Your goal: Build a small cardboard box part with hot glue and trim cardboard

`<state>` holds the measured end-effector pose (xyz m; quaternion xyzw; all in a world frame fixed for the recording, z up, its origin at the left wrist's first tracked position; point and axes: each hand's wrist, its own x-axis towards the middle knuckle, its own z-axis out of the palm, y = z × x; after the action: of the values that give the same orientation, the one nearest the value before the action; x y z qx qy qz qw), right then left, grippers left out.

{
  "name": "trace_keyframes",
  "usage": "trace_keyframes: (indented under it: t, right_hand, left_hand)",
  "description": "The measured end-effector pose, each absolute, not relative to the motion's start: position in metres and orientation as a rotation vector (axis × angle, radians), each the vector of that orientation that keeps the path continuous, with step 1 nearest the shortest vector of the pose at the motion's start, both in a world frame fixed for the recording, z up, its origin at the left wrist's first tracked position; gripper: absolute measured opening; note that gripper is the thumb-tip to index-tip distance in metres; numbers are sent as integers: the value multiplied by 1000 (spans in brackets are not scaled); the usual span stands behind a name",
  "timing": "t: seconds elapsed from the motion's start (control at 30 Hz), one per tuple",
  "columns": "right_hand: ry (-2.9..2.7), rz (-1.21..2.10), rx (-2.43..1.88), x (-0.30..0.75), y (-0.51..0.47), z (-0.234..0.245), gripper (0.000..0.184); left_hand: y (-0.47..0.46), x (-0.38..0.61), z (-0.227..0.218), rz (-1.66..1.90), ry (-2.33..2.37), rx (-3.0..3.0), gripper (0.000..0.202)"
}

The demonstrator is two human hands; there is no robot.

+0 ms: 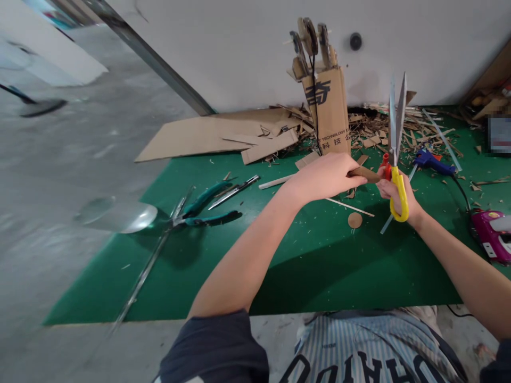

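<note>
My left hand (325,175) is closed around a small brown cardboard piece (365,173) held above the green mat (223,255). My right hand (399,194) grips scissors (396,135) with yellow and red handles; their blades point straight up and stand slightly apart. The two hands nearly touch at the cardboard piece. A small round cardboard disc (355,219) lies on the mat just below the hands, beside a thin wooden stick (349,206).
A cardboard hand model (323,90) stands at the back among cardboard sheets (215,135) and scraps. Green-handled pliers (207,210), a utility knife (235,190), a blue glue gun (433,161), a pink tool (493,234) and a clear lens-like disc (120,215) lie around.
</note>
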<state>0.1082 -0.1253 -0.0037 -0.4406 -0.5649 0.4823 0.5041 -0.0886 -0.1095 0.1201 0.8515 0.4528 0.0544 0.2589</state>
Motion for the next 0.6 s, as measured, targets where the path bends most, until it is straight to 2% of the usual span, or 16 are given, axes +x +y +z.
trace_keyframes:
  t: [0.2, 0.33, 0.47, 0.6]
  right_hand:
    - [-1377, 1219, -973, 103, -138, 5, 30]
    - [-1282, 1341, -918, 100, -136, 1, 20]
    - [-1136, 1397, -845, 97, -134, 2, 20]
    - [-1081, 1353, -908, 95, -129, -1, 29]
  left_hand:
    - [-105, -87, 111, 169, 1192, 2337, 37]
    - [-105, -83, 104, 390, 1192, 2272, 42]
    - [-105, -80, 102, 606, 1184, 2180, 45]
    - [-108, -81, 107, 654, 1211, 2104, 46]
